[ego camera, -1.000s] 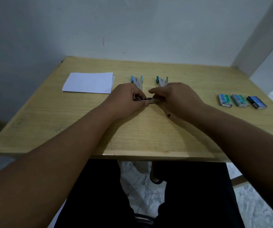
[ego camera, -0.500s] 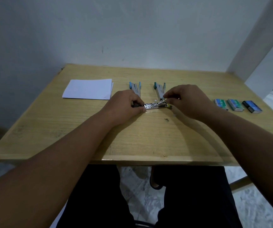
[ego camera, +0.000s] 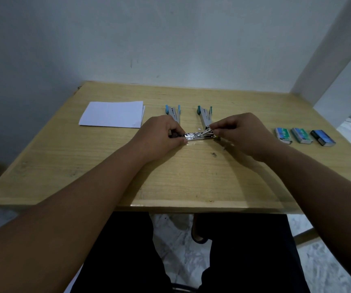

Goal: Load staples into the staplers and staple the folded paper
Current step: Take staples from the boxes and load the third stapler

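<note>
A metal stapler lies sideways on the wooden table, between my hands. My left hand grips its left end. My right hand pinches its raised top part at the right end. Behind them lie two more staplers, one with blue ends and one with teal ends, both partly hidden by my hands. White folded paper lies at the back left. Three staple boxes sit in a row at the right.
A small loose bit of staples lies on the table in front of my right hand. The wall stands just behind the table, and a white pillar rises at the back right corner. My legs show under the front edge.
My right hand has moved from the stapler's middle to its right end and lifted its top part a little. The left hand has kept its grip on the left end.
</note>
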